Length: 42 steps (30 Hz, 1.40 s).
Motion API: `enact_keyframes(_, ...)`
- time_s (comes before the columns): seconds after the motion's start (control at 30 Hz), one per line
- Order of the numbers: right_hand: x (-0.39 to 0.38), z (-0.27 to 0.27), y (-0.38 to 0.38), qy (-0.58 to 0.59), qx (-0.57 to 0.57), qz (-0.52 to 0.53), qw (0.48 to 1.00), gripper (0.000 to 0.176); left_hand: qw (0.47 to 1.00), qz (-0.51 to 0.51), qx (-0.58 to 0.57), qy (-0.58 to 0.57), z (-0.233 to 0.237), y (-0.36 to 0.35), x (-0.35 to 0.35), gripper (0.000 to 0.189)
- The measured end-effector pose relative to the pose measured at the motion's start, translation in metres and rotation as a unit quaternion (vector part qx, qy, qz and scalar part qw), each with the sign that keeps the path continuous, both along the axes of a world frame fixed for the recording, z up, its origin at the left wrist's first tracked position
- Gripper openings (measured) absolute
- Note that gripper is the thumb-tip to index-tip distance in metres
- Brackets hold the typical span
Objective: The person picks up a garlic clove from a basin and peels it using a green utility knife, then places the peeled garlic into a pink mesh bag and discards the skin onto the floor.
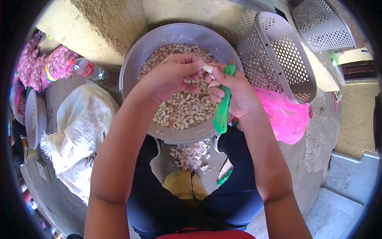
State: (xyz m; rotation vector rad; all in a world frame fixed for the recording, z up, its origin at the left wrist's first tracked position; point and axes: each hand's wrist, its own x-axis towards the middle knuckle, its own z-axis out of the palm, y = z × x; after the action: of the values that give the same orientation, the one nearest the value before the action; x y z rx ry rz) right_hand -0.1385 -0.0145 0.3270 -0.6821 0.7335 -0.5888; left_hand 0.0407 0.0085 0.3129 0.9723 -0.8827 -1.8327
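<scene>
A large grey basin (181, 30) full of garlic cloves (187, 109) stands between my knees, and both hands are above it. My right hand (238, 91) is closed around a green-handled knife (223, 105), its short blade pointing away from me. The thumb and fingers of that hand also hold a pale garlic clove (207, 69), with more cloves tucked below it. At the clove's left end, my left hand (177, 75) pinches with thumb and forefinger, the other fingers curled loosely. Whether it grips the clove or only its skin is hard to see.
Garlic skins (191, 155) lie on the floor below the basin. A grey perforated basket (274, 55) and a pink plastic bag (282, 115) are at the right. On the left are a white sack (83, 123), a cola bottle (87, 68) and pink net bags of garlic (59, 65).
</scene>
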Motion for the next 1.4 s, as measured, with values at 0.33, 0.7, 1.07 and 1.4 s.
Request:
enact_keyframes(0.33,0.003,-0.003,0.000,0.076,-0.094,-0.009,0.993,0.023,0.997,0.021,0.073,0.030,0.001,0.007,-0.007,0.014)
enact_keyframes(0.7,0.003,-0.001,-0.007,0.066,-0.075,-0.046,0.994,0.020,0.875,0.115,-0.356,-0.308,0.005,0.000,-0.012,0.013)
enact_keyframes(1.07,-0.001,-0.001,-0.008,-0.035,-0.022,-0.058,0.997,0.019,0.909,0.060,-0.200,-0.360,-0.005,-0.001,-0.001,0.015)
enact_keyframes(1.4,0.007,-0.001,-0.004,0.061,-0.116,-0.065,0.989,0.025,0.989,0.104,-0.042,-0.098,0.016,0.003,-0.015,0.023)
